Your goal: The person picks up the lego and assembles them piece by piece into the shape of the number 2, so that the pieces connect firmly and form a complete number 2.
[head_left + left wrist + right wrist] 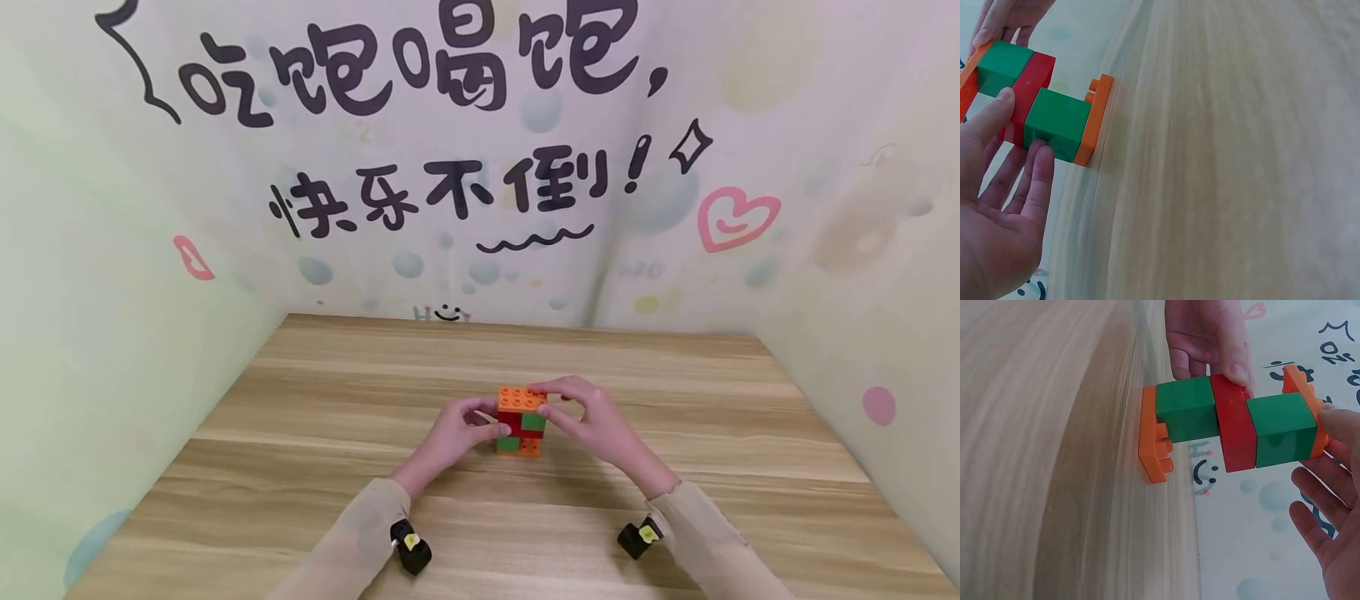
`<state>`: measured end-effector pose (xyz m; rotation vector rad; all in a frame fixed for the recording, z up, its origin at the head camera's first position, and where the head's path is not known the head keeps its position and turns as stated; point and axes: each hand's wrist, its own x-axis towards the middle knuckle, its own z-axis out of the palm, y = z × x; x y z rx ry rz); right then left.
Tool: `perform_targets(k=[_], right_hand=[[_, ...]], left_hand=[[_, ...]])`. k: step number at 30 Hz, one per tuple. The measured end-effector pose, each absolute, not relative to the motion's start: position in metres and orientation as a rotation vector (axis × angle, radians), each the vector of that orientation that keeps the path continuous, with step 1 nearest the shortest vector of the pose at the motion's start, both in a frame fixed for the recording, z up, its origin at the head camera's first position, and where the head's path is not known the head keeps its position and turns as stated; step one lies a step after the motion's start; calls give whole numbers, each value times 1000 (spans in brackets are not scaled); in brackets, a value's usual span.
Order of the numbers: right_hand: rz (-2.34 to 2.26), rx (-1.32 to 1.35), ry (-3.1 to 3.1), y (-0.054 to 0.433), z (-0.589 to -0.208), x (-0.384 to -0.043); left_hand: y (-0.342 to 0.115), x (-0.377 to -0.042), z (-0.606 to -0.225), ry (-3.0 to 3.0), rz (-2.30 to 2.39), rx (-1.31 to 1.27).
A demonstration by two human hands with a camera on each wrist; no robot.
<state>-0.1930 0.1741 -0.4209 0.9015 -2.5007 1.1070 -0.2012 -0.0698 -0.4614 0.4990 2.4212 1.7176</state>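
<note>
A small tower of toy building bricks stands on the wooden table. A thin orange brick (1149,440) forms its base, with a green brick (1188,412) on one end of it. Over that lies a red brick (1235,434), then a second green brick (1284,431) offset to the other side. Capping the tower is another thin orange brick (517,402), studs up. My left hand (453,433) grips the tower from the left, thumb on the red brick and fingertips by the lower green one. From the right, my right hand (600,423) pinches the top orange brick by its edges.
The wood-grain table (315,400) extends around the tower. White printed walls stand at its back and sides, the back wall (450,275) bearing large black characters. A black wrist camera (411,547) sits at the left sleeve and another black camera (640,537) at the right.
</note>
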Motion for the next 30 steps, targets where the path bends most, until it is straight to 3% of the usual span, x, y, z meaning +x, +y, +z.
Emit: perform_targets(k=[16,30], right_hand=[[1063,870,-2546,175,-420,-199],[987,1019,-2444,181,-431,-201]], left_hand=[[-68,-203,-458,2416,1715,486],[-63,-211,-459,2361,1769,427]])
